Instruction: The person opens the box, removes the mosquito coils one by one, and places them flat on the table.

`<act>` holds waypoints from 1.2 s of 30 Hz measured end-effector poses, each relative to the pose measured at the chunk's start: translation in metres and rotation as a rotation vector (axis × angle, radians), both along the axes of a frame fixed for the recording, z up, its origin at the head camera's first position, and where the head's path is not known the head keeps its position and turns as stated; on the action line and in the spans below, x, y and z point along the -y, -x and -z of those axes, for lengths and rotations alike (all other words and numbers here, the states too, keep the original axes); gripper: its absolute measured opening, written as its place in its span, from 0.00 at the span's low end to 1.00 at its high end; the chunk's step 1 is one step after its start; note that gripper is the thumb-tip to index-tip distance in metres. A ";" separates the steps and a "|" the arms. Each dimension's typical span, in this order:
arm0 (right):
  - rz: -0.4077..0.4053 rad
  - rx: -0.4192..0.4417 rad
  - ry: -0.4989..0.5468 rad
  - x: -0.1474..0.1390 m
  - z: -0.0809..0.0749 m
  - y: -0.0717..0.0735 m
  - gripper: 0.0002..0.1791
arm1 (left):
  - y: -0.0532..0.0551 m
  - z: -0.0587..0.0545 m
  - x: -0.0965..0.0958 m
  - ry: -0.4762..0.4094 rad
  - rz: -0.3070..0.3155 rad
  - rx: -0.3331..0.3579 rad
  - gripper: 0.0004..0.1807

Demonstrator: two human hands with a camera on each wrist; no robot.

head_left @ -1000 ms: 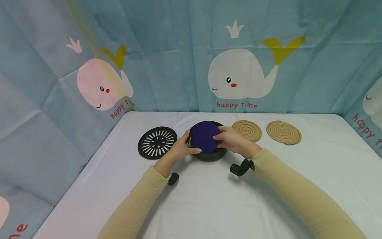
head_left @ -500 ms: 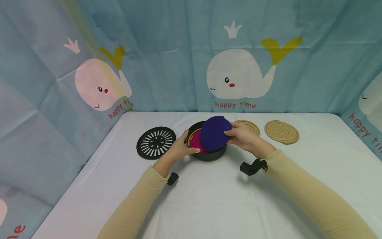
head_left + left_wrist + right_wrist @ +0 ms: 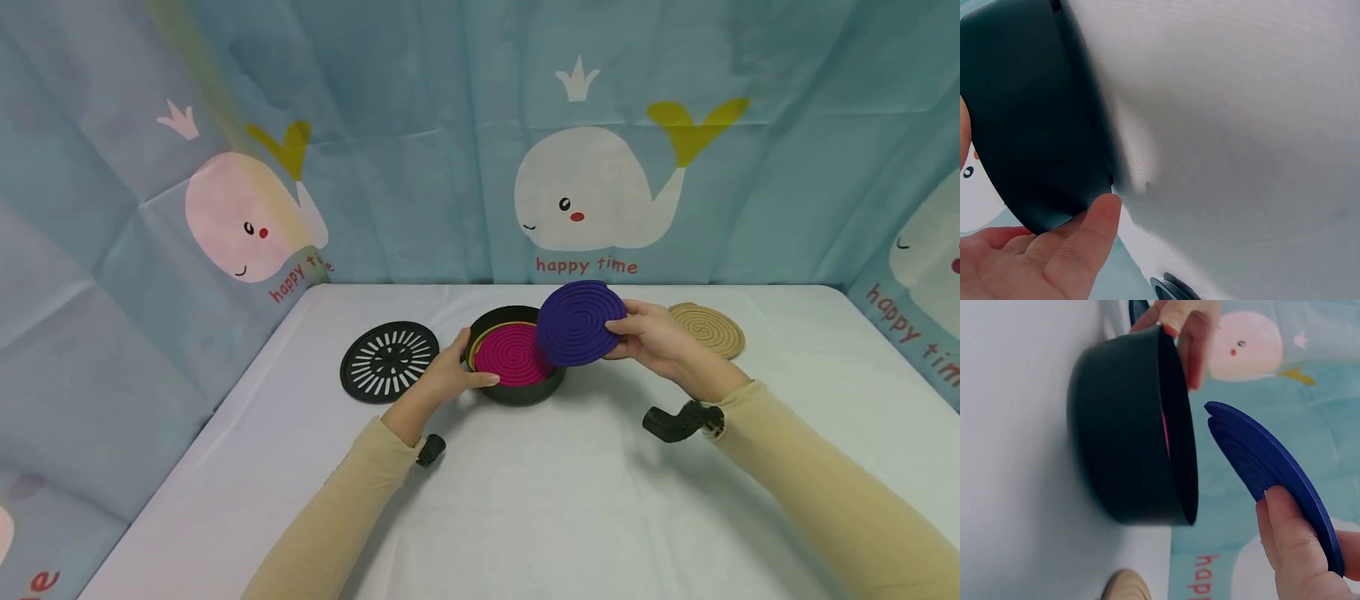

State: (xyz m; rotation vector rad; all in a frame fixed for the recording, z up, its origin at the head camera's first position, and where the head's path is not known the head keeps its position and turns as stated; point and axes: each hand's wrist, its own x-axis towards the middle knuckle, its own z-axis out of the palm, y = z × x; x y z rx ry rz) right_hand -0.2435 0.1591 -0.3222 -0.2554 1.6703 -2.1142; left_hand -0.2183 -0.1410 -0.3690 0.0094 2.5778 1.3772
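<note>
A purple spiral coaster (image 3: 581, 323) is held up by my right hand (image 3: 656, 337), pinched at its right edge between thumb and fingers. In the right wrist view the coaster (image 3: 1272, 465) is clear of the round black holder (image 3: 1129, 425). My left hand (image 3: 450, 371) grips the left side of that holder (image 3: 521, 394), which stands upright on the table. Inside it lies a magenta spiral coaster (image 3: 512, 354), with a yellow edge (image 3: 472, 350) showing beneath. The left wrist view has the fingers of my left hand (image 3: 1054, 256) against the dark wall of the holder (image 3: 1029, 119).
Left of the holder lies a black slotted disc (image 3: 390, 362). A tan spiral coaster (image 3: 707, 330) rests at the right; another is mostly hidden behind the right hand and purple coaster. The white table (image 3: 540, 500) meets a blue whale-print curtain (image 3: 405, 200) at its back edge.
My right hand has lifted the purple coaster off the holder and carried it to the right, uncovering the magenta one. My left hand keeps its grip in place.
</note>
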 end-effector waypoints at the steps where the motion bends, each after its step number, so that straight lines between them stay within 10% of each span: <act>1: 0.000 -0.004 0.009 -0.003 -0.001 0.000 0.34 | 0.000 0.000 0.000 -0.003 -0.001 -0.001 0.55; 16: 0.061 0.019 0.076 -0.047 -0.005 -0.005 0.38 | -0.004 -0.001 0.001 -0.014 0.000 -0.006 0.55; 24: 0.070 0.012 0.205 -0.074 -0.002 -0.008 0.14 | -0.003 0.000 0.000 -0.022 0.001 -0.007 0.55; 36: 0.103 0.007 0.327 -0.109 -0.002 -0.008 0.20 | -0.004 -0.003 0.001 -0.008 -0.006 0.002 0.55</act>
